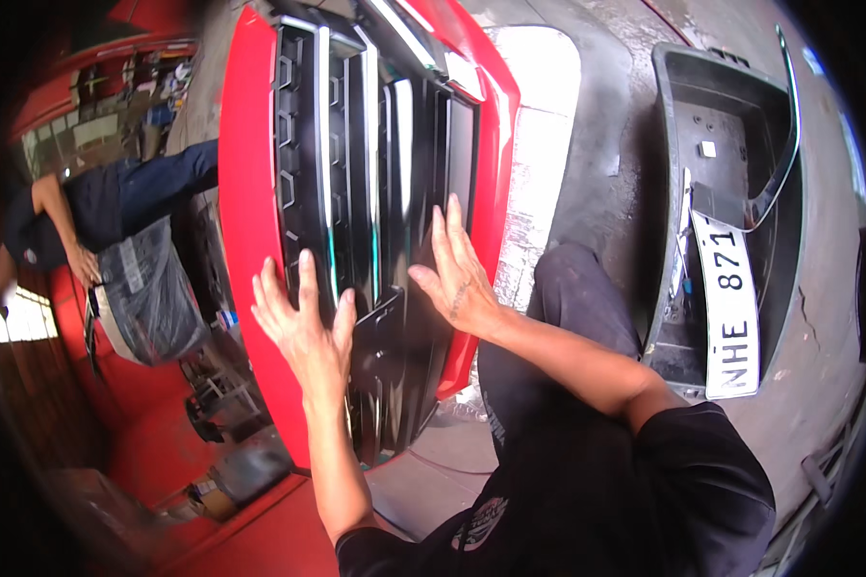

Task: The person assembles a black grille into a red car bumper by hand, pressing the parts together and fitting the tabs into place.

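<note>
A red car bumper (pixel 250 183) with a black grille (pixel 303 207) and shiny chrome bars (pixel 373 163) stands in front of me, its length running away from me. My left hand (pixel 308 332) is spread over the grille's near left part, close to the red edge, with the fingers stretched out. Across from it, my right hand (pixel 457 279) lies with straight fingers over the right side of the grille. Both palms face the bumper and hold nothing. Whether they press on it or hover just above, I cannot tell.
To the right, a black plastic tub (pixel 659 221) holds a white licence plate (pixel 731 308), a curved chrome strip (pixel 789 159) and small parts. At the left, another person (pixel 77 212) leans over a plastic-wrapped seat (pixel 154 293). Cluttered shelves (pixel 115 91) stand behind.
</note>
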The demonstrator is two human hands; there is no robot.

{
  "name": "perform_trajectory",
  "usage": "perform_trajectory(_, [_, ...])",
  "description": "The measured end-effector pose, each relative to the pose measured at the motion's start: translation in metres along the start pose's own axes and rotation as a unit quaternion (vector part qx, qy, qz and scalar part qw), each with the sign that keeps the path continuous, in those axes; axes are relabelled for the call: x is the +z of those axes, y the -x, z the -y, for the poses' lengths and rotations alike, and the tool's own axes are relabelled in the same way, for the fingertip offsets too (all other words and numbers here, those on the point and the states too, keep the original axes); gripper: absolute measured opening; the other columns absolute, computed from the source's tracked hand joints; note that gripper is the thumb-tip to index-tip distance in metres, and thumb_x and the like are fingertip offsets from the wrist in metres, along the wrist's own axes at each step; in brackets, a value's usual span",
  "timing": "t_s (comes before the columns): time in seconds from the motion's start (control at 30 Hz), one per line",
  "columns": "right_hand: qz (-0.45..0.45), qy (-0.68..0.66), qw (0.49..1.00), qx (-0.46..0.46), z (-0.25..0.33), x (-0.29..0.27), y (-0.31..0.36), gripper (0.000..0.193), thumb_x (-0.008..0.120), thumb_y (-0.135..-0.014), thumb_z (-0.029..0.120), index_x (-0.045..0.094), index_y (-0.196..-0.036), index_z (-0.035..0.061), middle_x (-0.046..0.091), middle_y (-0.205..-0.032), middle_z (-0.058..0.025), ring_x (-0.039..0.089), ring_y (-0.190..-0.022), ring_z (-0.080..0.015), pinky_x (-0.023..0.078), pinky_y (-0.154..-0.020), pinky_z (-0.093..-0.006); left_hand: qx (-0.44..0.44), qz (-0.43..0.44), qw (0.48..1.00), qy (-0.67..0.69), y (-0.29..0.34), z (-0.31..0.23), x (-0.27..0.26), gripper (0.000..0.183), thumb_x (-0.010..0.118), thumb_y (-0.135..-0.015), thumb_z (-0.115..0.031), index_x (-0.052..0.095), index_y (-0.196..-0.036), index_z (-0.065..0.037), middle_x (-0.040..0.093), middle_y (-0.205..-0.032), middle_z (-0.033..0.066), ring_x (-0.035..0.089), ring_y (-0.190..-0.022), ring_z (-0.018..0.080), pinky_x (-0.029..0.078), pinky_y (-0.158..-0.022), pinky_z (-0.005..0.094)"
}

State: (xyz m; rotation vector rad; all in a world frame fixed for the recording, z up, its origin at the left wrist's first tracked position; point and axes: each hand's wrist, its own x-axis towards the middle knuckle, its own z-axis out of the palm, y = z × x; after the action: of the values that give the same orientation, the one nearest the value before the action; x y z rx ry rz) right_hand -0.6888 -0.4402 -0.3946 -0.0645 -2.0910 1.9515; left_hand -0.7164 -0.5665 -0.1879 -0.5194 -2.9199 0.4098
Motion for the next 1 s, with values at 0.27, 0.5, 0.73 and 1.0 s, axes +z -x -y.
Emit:
perform_trajectory(0.27, [0.013,0.007,0.999,0.037,0.004,0.006,0.002,0.091,0.052,-0.107,0.048,0.008,-0.163,-0.0088,0.002,-0.167,-0.0415,0.029,-0.146,-0.0624,0.029,-0.120,-0.0628,-0.118,-0.051,0.991,0.049,0.023,0.099,-0.026,0.063,0.063,-0.105,-0.036,0.046,-0.156,-0.004,0.042,-0.159,0.0251,0.039,-0.149,0.0411,0.028,-0.123,0.0488])
perform_trajectory(0.5, [-0.003,-0.006,0.999,0.033,0.000,0.022,0.003,0.103,0.056,-0.104,0.052,-0.003,-0.164,-0.0069,-0.007,-0.168,-0.0385,0.011,-0.156,-0.0563,0.020,-0.124,-0.0640,-0.209,0.044,0.922,0.324,0.047,0.151,0.005,0.043,0.055,-0.111,-0.034,0.065,-0.127,0.005,0.073,-0.111,0.0116,0.062,-0.104,0.0156,0.048,-0.098,0.0328])
perform_trajectory(0.73, [0.000,-0.013,1.000,0.018,0.001,0.026,0.004,0.104,0.055,-0.105,0.054,-0.003,-0.163,-0.0093,-0.008,-0.169,-0.0387,0.004,-0.159,-0.0500,0.016,-0.129,-0.0498,-0.189,0.001,0.909,0.370,0.054,0.152,0.007,0.043,0.058,-0.109,-0.036,0.068,-0.125,0.003,0.074,-0.111,0.0128,0.066,-0.102,0.0169,0.051,-0.094,0.0330])
perform_trajectory(1.0, [0.062,0.052,0.997,0.020,0.013,0.030,0.032,0.094,0.036,-0.111,0.057,0.001,-0.162,-0.0134,0.004,-0.167,-0.0415,0.000,-0.159,-0.0500,0.011,-0.130,-0.0476,-0.186,-0.058,0.951,0.240,0.059,0.175,0.032,0.054,0.067,-0.100,-0.049,0.071,-0.123,0.000,0.078,-0.102,0.0181,0.074,-0.093,0.0259,0.055,-0.087,0.0369])
